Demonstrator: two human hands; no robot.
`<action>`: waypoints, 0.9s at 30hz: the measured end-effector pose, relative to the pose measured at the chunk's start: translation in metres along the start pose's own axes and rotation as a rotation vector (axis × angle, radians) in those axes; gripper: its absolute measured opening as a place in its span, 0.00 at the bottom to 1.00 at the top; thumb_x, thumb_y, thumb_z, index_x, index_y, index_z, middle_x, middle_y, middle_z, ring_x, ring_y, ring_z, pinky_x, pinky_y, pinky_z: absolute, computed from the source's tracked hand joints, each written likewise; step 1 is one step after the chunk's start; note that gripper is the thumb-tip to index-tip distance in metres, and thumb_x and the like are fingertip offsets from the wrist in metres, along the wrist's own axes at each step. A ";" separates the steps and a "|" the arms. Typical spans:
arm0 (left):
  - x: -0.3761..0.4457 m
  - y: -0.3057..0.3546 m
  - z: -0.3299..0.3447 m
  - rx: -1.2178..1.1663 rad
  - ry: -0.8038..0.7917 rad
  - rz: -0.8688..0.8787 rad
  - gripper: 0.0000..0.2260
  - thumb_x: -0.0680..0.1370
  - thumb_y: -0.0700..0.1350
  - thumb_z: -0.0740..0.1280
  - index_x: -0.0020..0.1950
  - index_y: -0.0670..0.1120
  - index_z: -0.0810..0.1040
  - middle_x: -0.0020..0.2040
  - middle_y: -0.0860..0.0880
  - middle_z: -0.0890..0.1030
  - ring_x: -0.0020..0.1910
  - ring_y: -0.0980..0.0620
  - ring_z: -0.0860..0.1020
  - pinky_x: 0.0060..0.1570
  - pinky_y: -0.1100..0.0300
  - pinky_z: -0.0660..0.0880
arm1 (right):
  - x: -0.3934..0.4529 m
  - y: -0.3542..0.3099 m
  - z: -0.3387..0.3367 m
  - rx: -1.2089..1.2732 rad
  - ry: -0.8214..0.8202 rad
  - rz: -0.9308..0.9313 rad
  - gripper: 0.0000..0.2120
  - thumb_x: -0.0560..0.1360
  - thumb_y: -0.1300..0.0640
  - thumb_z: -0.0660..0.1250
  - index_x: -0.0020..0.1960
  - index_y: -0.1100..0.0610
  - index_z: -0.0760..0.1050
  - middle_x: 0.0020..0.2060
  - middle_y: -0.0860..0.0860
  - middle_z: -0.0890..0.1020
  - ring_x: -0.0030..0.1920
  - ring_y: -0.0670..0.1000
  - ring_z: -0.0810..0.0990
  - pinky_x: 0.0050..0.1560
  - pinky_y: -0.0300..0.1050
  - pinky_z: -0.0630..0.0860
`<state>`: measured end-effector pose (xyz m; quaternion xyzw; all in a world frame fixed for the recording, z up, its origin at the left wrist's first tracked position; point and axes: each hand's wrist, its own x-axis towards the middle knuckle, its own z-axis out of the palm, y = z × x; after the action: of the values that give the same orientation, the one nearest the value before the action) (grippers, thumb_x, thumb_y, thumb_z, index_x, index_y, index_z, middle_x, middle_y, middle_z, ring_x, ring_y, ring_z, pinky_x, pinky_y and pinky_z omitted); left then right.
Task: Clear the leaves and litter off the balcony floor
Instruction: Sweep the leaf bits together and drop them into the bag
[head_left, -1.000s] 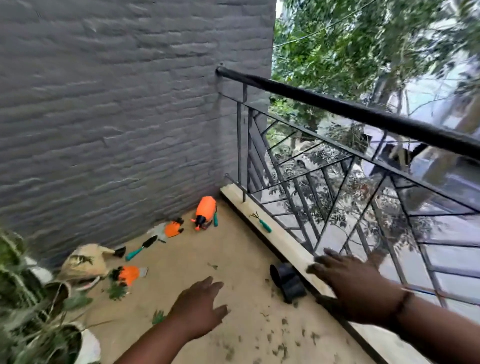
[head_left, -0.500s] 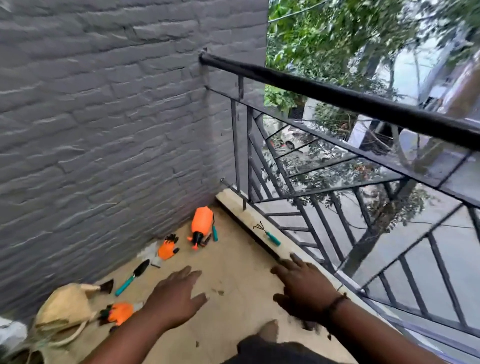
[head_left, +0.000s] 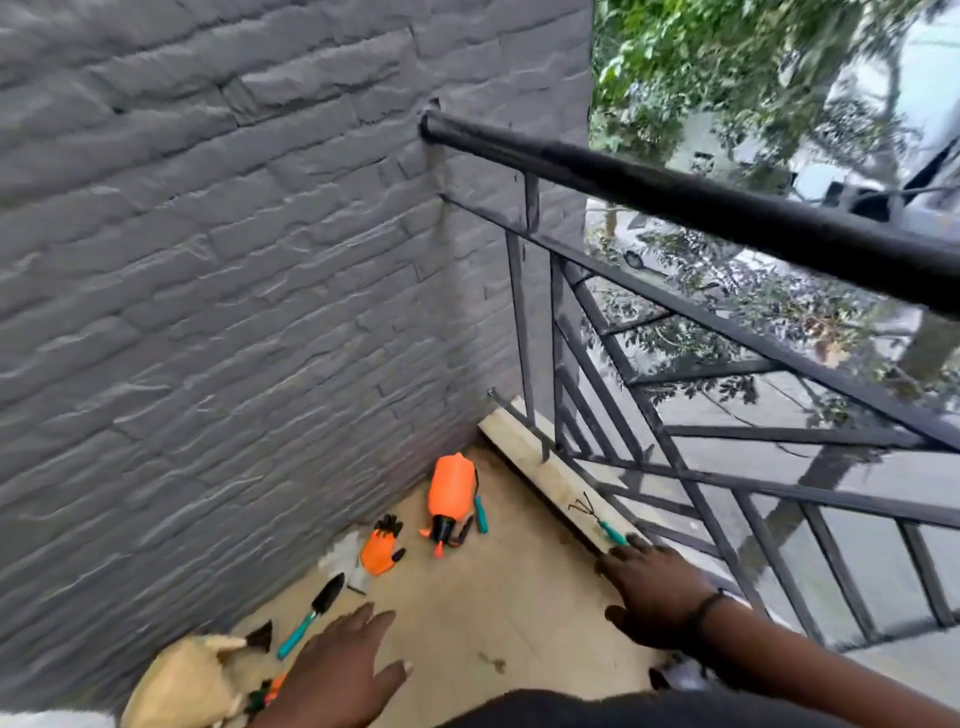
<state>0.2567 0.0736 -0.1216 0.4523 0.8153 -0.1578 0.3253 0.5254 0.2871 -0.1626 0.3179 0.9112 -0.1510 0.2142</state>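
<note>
A tan balcony floor (head_left: 498, 597) fills the lower centre, with a small speck of litter (head_left: 492, 662) near the bottom. Above it hover the left hand (head_left: 337, 670) and right hand (head_left: 657, 592), both with fingers spread and holding nothing. An orange sprayer (head_left: 451, 491), orange glove (head_left: 382, 548) and trowel (head_left: 311, 616) lie along the grey brick wall (head_left: 234, 286) at left. A black railing (head_left: 727, 218) closes the right edge.

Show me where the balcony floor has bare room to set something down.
Bare floor lies between the orange sprayer, the pale ledge and the two open hands. It is crowded along the grey wall: orange glove, trowel, tan bag.
</note>
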 end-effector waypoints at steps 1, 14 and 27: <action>0.009 0.003 -0.009 -0.001 0.008 0.017 0.32 0.80 0.65 0.57 0.81 0.55 0.53 0.82 0.51 0.50 0.79 0.51 0.53 0.75 0.55 0.54 | 0.011 0.002 -0.005 0.009 -0.006 0.005 0.25 0.78 0.42 0.60 0.73 0.48 0.63 0.73 0.49 0.67 0.76 0.55 0.58 0.74 0.51 0.60; 0.180 0.020 -0.104 0.382 -0.058 0.376 0.33 0.79 0.63 0.59 0.81 0.55 0.52 0.81 0.49 0.50 0.80 0.49 0.53 0.76 0.55 0.55 | 0.023 0.018 -0.002 0.207 -0.016 0.399 0.21 0.78 0.46 0.60 0.69 0.49 0.68 0.68 0.50 0.72 0.71 0.54 0.67 0.68 0.49 0.66; 0.281 0.130 -0.179 0.772 -0.016 1.038 0.31 0.79 0.64 0.56 0.78 0.51 0.60 0.78 0.47 0.62 0.75 0.47 0.63 0.72 0.54 0.62 | 0.035 -0.085 -0.006 0.420 0.164 0.998 0.18 0.72 0.43 0.58 0.59 0.47 0.72 0.56 0.49 0.78 0.62 0.54 0.72 0.60 0.54 0.73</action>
<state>0.1896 0.4213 -0.1739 0.8709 0.3726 -0.2655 0.1793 0.4444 0.2437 -0.1622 0.7583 0.6136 -0.1844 0.1202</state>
